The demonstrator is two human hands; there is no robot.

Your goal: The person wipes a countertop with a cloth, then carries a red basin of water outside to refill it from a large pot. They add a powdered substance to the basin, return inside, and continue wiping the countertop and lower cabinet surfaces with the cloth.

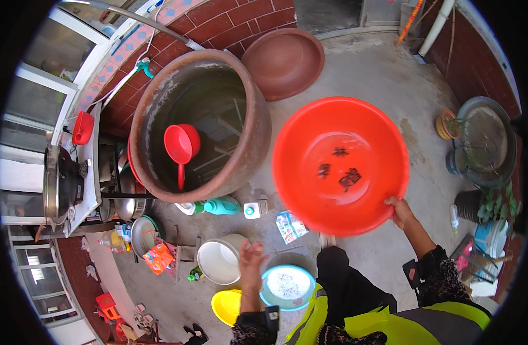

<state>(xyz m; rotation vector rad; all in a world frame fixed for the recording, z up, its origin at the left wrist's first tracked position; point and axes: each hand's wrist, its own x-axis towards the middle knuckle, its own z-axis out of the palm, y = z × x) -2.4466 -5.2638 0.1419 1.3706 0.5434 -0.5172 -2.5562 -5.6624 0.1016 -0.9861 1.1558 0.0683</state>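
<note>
My right hand (400, 213) grips the rim of a large red plastic basin (290, 172), which is tilted so that its inside faces me. The basin holds nothing, and dark written characters mark its bottom. My left hand (252, 261) is raised with nothing in it, fingers apart. Below it show a white bucket (218, 261), a yellow basin (226, 305) and a light blue basin (285, 304) holding foamy water. Ahead on the left stands a big clay water vat (259, 125) with water inside. A red plastic dipper (180, 144) floats in it.
A round clay lid (285, 64) leans by the brick wall. Detergent bottles (223, 205) (255, 210) and a printed packet (291, 227) are on the concrete floor. A small stool (186, 254) stands left. Potted plants (501, 207) and a dark tub (486, 138) line the right wall.
</note>
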